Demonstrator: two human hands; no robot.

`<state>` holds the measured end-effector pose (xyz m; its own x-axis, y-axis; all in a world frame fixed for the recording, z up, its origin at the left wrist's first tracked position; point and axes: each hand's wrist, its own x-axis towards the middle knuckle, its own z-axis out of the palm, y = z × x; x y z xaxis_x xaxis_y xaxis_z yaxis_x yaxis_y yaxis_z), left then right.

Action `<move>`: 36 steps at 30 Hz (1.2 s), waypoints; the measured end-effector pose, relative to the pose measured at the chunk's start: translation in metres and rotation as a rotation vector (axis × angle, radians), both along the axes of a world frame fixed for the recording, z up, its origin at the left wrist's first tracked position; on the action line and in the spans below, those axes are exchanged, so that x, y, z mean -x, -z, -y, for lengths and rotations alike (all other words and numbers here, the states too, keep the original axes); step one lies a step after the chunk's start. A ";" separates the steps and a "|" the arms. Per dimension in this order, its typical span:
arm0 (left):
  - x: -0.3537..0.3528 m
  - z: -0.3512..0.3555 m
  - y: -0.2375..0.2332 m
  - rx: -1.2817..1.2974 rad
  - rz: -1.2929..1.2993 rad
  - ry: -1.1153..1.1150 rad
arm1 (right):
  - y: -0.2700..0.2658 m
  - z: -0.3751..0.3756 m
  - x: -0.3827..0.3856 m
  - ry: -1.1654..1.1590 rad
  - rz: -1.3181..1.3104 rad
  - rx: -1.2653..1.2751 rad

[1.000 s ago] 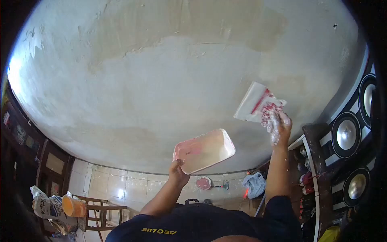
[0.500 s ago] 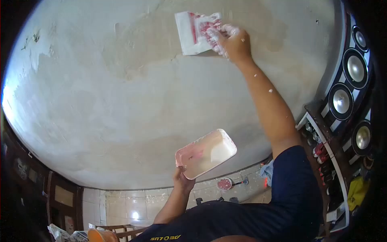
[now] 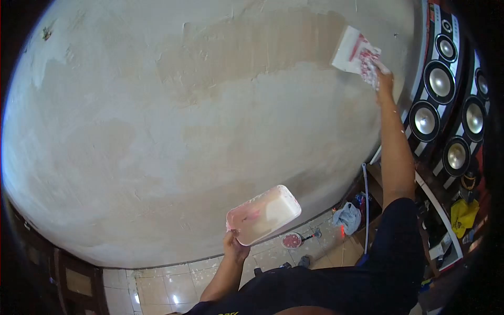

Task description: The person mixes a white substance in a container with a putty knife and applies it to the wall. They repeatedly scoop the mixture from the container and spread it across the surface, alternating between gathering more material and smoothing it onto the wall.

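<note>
Out at the upper right, my right hand point(image 3: 382, 76) grips a wide putty knife point(image 3: 346, 50), its handle caked with white and red smears. The pale blade lies against the plastered wall point(image 3: 210, 131), at the right end of a damp brownish band. Lower down, my left hand point(image 3: 236, 247) holds a rectangular white tray point(image 3: 283, 207) by its left end, tilted with its inside facing me. Pinkish residue coats the tray's left part, and creamy material shows in it. The fingers behind the tray are hidden.
Tall speakers point(image 3: 440, 83) stand close by my right arm. On the tiled floor point(image 3: 178, 286) are a round container of pinkish stuff point(image 3: 292, 240) with a tool beside it and a light blue bag point(image 3: 347, 218). A dark wooden door point(image 3: 79, 281) is at lower left.
My right hand has swept the putty knife to the right along the wall, leaving a darker band behind it. The view has shifted right; the tray stays in my left hand.
</note>
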<state>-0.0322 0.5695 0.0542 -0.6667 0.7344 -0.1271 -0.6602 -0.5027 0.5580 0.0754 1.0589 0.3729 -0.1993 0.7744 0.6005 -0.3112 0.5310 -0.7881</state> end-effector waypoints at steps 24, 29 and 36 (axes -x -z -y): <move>0.005 0.005 0.024 -0.149 -0.043 0.033 | 0.029 0.151 0.061 -0.211 -0.017 -0.152; 0.003 0.005 0.033 -0.071 -0.111 -0.045 | 0.060 0.268 0.140 -0.212 0.209 -0.508; 0.003 -0.001 0.027 -0.173 -0.040 -0.038 | 0.091 0.006 0.068 0.394 0.100 -0.357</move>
<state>-0.0350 0.5709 0.0277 -0.6964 0.7172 0.0257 -0.6180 -0.6176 0.4865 0.0075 1.0529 0.2817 -0.0045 0.5532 0.8330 0.0331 0.8327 -0.5528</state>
